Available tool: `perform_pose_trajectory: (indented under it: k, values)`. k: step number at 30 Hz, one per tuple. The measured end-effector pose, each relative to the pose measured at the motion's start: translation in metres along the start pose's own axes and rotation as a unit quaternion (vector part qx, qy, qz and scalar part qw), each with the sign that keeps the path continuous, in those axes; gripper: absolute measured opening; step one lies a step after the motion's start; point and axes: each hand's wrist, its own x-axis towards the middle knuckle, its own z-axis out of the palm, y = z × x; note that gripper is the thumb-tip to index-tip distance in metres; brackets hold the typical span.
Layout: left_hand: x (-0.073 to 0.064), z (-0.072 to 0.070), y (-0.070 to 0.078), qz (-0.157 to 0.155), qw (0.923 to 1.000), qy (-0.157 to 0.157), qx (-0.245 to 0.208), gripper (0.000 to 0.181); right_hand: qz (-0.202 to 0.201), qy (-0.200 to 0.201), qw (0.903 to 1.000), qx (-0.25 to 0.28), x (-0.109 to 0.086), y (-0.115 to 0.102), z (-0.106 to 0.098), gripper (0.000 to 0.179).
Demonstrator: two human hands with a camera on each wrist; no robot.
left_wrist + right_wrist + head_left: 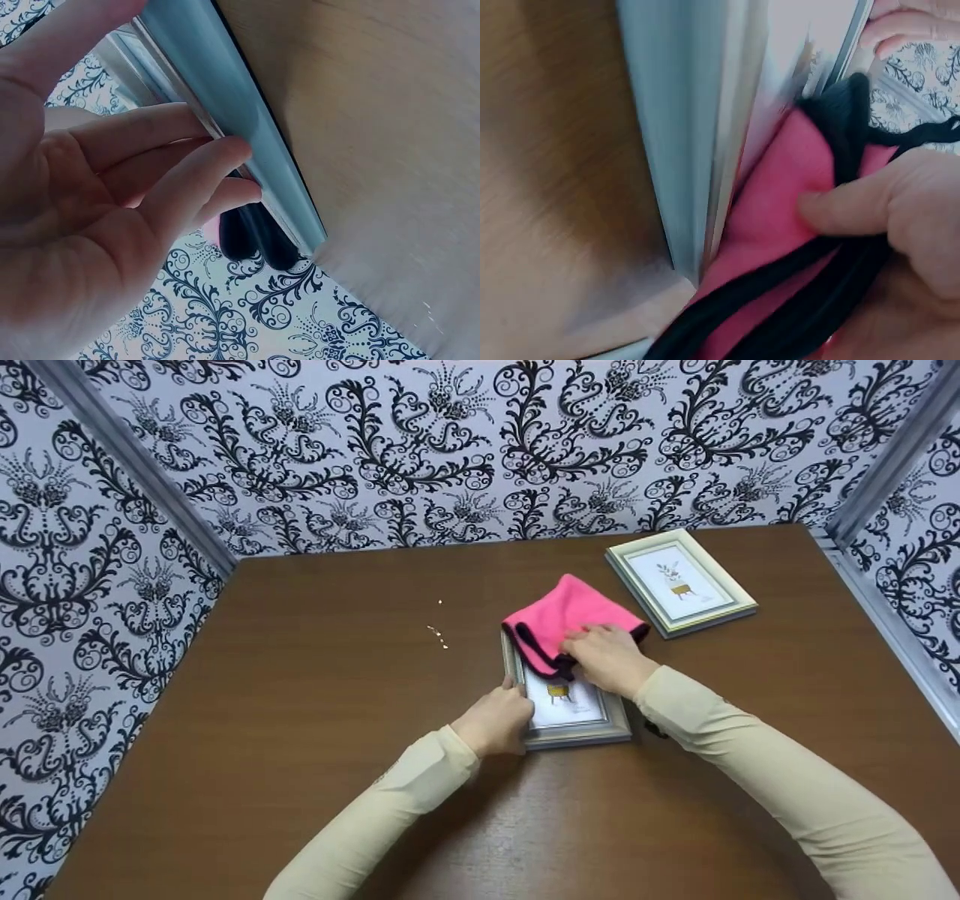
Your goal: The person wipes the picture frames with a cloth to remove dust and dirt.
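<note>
A picture frame with a pale, greyish border lies on the table, a yellow stool drawn on its white picture. My left hand grips its near left edge. In the left wrist view, several fingertips rest along the frame's side. A pink cloth with black edging is spread over the frame's far half, hiding that part of the picture. My right hand holds the cloth from above. The right wrist view shows the thumb pressed on the folded pink cloth, right beside the frame's border.
A second picture frame with a cream border lies at the back right, close to the cloth. Small pale bits are scattered left of the middle on the brown wooden table. Black-and-white patterned walls stand behind and at both sides.
</note>
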Motion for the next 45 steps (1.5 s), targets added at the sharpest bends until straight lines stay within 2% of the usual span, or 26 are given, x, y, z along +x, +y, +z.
perform_pose_trajectory:
  k: [4,7,9,12,16,20,23,27,30,33,38,40,45]
  values:
    - [0.001,0.001,-0.001,0.001,0.9999,-0.001,-0.013,0.024,0.051,0.001,0.9964,-0.068,-0.008,-0.009,-0.002,0.019]
    - [0.002,0.001,-0.002,0.004,0.9998,-0.001,-0.019,0.024,0.074,0.001,0.9933,-0.088,-0.009,-0.018,-0.004,0.013]
    - [0.003,0.001,-0.002,0.004,0.9998,-0.002,-0.018,0.024,0.084,0.003,0.9929,-0.084,-0.008,-0.022,-0.004,0.01]
    - [0.004,0.002,-0.002,0.007,0.9999,-0.001,-0.008,0.025,0.092,0.011,0.9932,-0.07,-0.003,-0.028,-0.003,0.015]
    - [0.004,0.004,0.0,0.006,1.0,-0.003,0.001,0.029,0.094,0.023,0.9951,-0.023,0.005,-0.033,-0.001,0.018]
    - [0.001,0.005,0.003,0.0,1.0,-0.006,0.003,0.03,0.081,0.047,0.9946,0.044,0.011,-0.037,0.002,0.014]
    - [-0.002,0.005,0.005,0.003,1.0,0.003,0.002,0.028,0.054,0.063,0.9934,0.08,0.013,-0.04,0.004,0.012]
    - [-0.004,0.006,0.007,0.008,0.9998,0.014,0.013,0.024,0.005,0.061,0.9895,0.131,0.014,-0.044,0.008,0.008]
    - [-0.005,0.008,0.009,0.008,0.9994,0.021,0.028,0.023,-0.023,0.053,0.9864,0.154,0.014,-0.042,0.01,0.011]
    - [-0.007,0.009,0.011,0.008,0.9988,0.027,0.04,0.022,-0.053,0.045,0.9882,0.136,0.011,-0.035,0.009,0.014]
    - [-0.008,0.011,0.011,0.008,0.9978,0.039,0.053,0.02,-0.103,0.033,0.992,0.064,0.003,-0.018,0.007,0.024]
    - [-0.008,0.012,0.011,0.006,0.9977,0.048,0.047,0.018,-0.096,0.029,0.9942,0.039,-0.002,-0.01,0.006,0.03]
    - [-0.012,0.013,0.012,-0.005,0.9969,0.066,0.043,0.015,-0.038,0.021,0.9991,0.001,-0.014,0.004,0.004,0.036]
